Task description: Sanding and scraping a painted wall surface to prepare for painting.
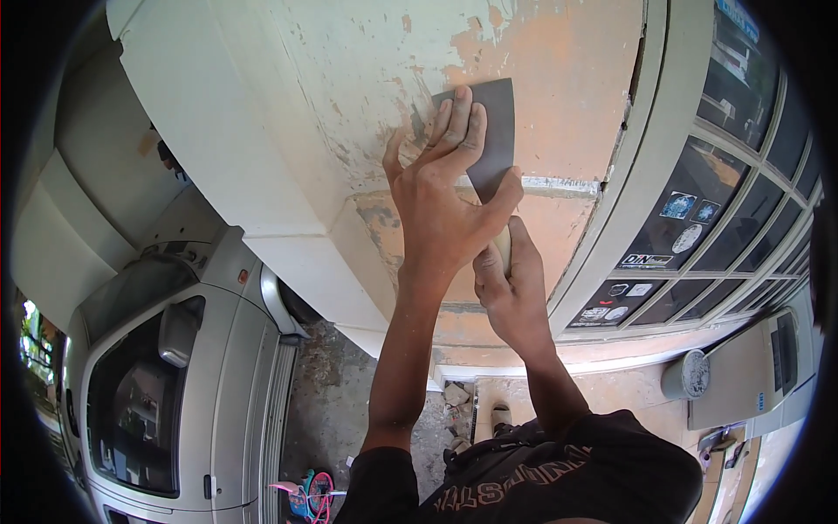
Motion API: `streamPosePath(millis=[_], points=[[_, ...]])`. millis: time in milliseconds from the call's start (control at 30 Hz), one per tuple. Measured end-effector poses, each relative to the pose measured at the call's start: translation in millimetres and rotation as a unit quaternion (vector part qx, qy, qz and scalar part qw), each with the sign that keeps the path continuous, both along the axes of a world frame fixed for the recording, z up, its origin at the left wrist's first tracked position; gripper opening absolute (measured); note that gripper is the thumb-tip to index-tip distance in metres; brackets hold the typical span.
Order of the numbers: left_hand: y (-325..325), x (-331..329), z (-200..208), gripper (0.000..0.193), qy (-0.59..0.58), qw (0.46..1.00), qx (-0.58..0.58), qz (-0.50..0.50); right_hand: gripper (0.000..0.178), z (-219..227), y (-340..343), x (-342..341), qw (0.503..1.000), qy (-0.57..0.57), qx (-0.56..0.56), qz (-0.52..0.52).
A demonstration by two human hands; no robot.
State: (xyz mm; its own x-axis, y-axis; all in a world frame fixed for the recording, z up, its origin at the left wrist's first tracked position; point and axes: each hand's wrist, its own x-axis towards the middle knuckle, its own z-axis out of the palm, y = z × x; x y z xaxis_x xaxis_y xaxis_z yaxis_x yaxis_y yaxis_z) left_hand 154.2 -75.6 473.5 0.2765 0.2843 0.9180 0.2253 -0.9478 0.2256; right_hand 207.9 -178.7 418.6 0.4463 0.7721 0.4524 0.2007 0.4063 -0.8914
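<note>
My right hand [517, 288] is closed around the pale handle [502, 247] of a putty knife with a wide dark grey blade [496, 122]. The blade lies against a wall pillar [559, 96], over a patch where pale paint gives way to peach-coloured bare surface. Spread over the blade, the fingers of my left hand [441, 192] lie stretched out, with the thumb reaching toward the handle. The left palm hides part of the blade. Ragged paint edges and scratches show around the fingertips.
A paned window [690, 218] with stickers borders the pillar at right. A silver vehicle [231, 375] stands at left. Below are rubble [456, 395], a pink and blue item [314, 496], a grey bucket [685, 375] and a pale appliance [742, 371].
</note>
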Motion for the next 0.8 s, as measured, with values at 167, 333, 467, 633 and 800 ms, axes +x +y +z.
streamPosePath(millis=[167,333,467,633,800], points=[[3,-1,10,0.059,-0.005,1.0,0.002,0.004,0.016,8,3,-1,1.0,-0.002,-0.007,-0.003],[1,-5,0,0.059,0.008,1.0,0.008,0.012,0.018,-1,-2,-2,0.999,-0.025,-0.022,-0.011],[-1,-12,12,0.059,-0.003,0.999,0.015,0.033,0.019,8,4,-13,1.0,0.002,0.0,0.003],[-4,15,-3,0.055,0.016,0.998,0.046,0.05,0.023,-17,8,7,0.999,-0.003,0.034,-0.02],[17,9,-14,0.056,0.044,0.988,0.119,0.088,0.03,-47,39,-14,0.984,0.019,0.153,-0.094]])
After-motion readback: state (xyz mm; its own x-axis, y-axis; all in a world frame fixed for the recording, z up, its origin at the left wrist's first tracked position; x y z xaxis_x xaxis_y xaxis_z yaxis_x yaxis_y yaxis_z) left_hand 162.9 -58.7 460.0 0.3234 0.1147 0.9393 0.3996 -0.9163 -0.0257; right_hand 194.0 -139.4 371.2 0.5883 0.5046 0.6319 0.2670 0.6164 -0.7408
